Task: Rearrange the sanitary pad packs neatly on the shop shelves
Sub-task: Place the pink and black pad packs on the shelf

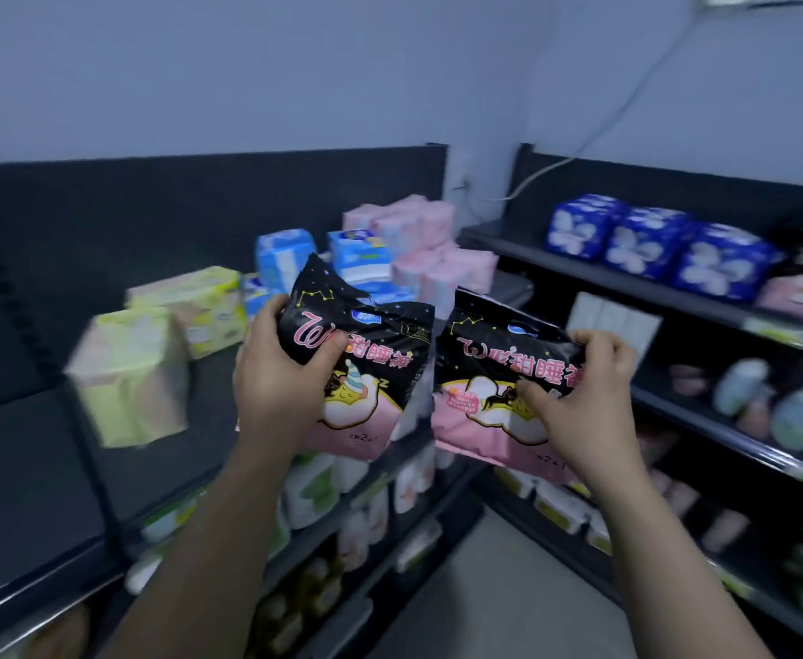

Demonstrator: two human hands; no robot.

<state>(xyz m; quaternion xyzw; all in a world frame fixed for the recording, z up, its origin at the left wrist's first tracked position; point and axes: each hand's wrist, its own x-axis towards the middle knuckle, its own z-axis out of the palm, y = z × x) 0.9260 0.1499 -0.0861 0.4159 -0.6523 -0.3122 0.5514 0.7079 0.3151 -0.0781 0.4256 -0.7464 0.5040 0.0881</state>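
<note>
Black above, pink below: holding two such packs side by side at mid-frame, in front of the shelves. Gripping the left pack [390,373] with the left hand [280,373], thumb across its printed front, fingers curled round the left edge behind. Pinching the right pack [485,363] with the right hand [580,397], thumb on the front, fingers bent over the crumpled upper right edge. At upper centre, pink packs [428,244] and light blue packs [285,254] stacked on a dark shelf [24,468]; at upper right, dark blue packs [651,244] in a row; blurred green packs [138,373] at left.
</note>
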